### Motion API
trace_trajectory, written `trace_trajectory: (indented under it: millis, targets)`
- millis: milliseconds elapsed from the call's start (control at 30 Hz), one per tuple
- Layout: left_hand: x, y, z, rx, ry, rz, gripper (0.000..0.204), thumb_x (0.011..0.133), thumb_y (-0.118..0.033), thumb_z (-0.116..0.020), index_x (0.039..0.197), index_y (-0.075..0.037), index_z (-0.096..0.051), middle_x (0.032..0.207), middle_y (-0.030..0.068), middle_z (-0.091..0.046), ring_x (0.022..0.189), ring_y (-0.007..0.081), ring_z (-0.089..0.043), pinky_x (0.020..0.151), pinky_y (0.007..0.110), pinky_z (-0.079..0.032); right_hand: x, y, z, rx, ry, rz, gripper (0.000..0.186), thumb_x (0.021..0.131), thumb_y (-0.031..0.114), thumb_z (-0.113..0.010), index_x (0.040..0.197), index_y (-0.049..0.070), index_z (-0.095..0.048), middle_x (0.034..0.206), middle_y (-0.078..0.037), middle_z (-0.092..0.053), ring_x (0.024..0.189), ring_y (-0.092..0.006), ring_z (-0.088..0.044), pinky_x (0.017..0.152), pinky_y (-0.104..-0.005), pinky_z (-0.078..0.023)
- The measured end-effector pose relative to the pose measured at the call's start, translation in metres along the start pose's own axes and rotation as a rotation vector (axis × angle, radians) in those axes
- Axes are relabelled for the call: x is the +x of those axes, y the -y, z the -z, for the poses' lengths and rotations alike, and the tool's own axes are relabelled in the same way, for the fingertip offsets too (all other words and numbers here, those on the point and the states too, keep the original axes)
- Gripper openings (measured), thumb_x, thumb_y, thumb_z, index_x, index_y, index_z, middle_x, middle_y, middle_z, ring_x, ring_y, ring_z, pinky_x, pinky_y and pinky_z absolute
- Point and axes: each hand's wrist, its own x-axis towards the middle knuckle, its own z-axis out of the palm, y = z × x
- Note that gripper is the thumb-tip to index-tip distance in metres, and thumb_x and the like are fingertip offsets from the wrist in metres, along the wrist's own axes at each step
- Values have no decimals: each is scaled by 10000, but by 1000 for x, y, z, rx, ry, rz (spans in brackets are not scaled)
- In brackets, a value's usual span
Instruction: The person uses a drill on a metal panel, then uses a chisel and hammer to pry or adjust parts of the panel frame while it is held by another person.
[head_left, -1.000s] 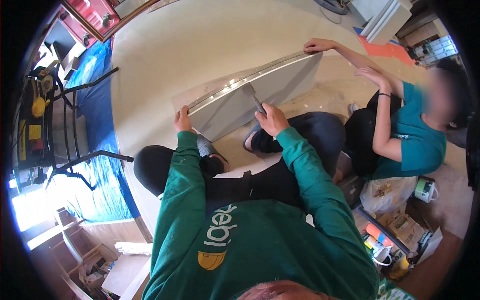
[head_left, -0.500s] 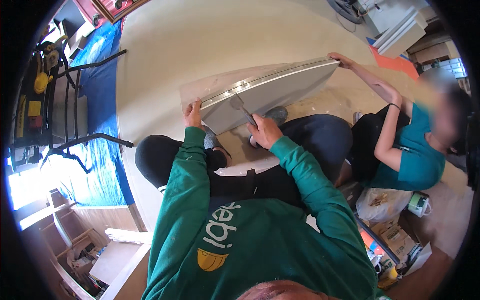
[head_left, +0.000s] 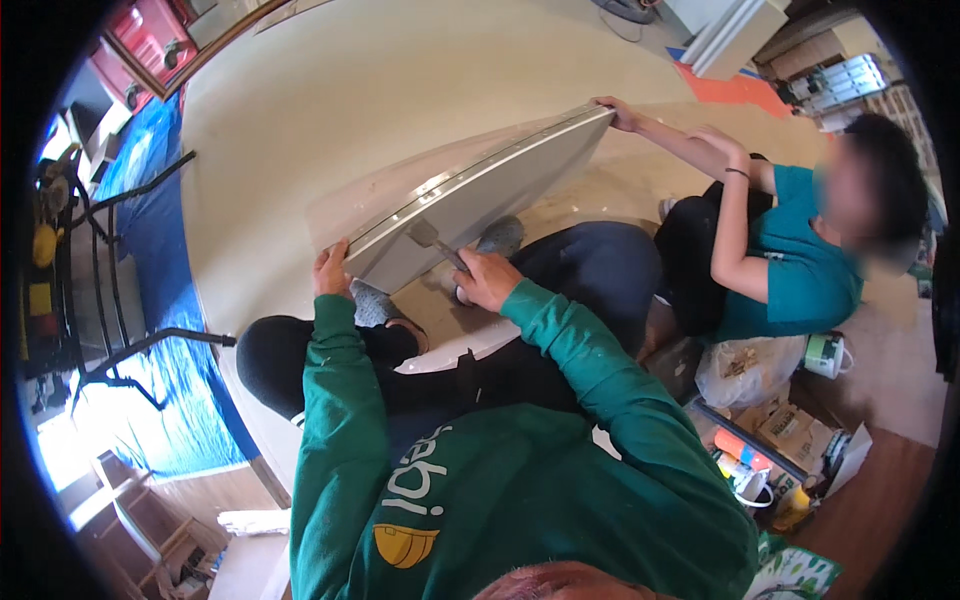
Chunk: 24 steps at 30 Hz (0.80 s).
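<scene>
- Moved in the past second: flat-headed grey hand tool (head_left: 436,244), now nearer the left end of the pale grey rectangular panel (head_left: 490,195).
- Blue plastic sheeting (head_left: 175,280): well left of panel.
- Bare left hand (head_left: 332,272): fingers clamped on panel's left end.
- Panel: long edge up, between left hand and co-worker's hand (head_left: 618,113).
- Bare right hand (head_left: 488,280): fingers clamped round tool's handle, near side of panel.
- Co-worker's hand: on panel's right end.

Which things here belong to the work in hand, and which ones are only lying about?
In the work:
panel, held by the left hand and a co-worker's hand
flat tool, in the right hand

Lying about:
blue sheet
black frame
plastic bag
pail
</scene>
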Motion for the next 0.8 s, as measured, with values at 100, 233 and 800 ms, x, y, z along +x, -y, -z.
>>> trace_trajectory:
  millis: [100, 233, 800]
  targets:
    - [1, -5, 0, 47, 29, 53, 186, 780, -261, -750, 873, -138, -645, 860, -12, -605, 870, 132, -528, 727, 392, -406, -5, 3, 6, 23, 17, -18, 300, 857, 266, -580, 897, -20, -496, 771, -281, -606, 769, -470, -594, 704, -549, -454]
    - [11, -16, 5, 315, 75, -12, 214, 793, -272, -732, 925, -113, -677, 821, 0, -611, 756, 142, -559, 606, 319, -450, -6, 2, 12, 34, 36, -9, 308, 860, 273, -579, 950, -16, -520, 789, -275, -613, 784, -463, -598, 720, -547, -451]
    - [-12, -48, -30, 1309, 173, -707, 487, 630, -431, -809, 897, -44, -682, 857, 148, -640, 817, 302, -627, 751, 395, -502, -6, -16, 16, 2, -155, -44, 352, 875, 326, -571, 956, -13, -518, 782, -290, -609, 778, -472, -593, 704, -552, -450]
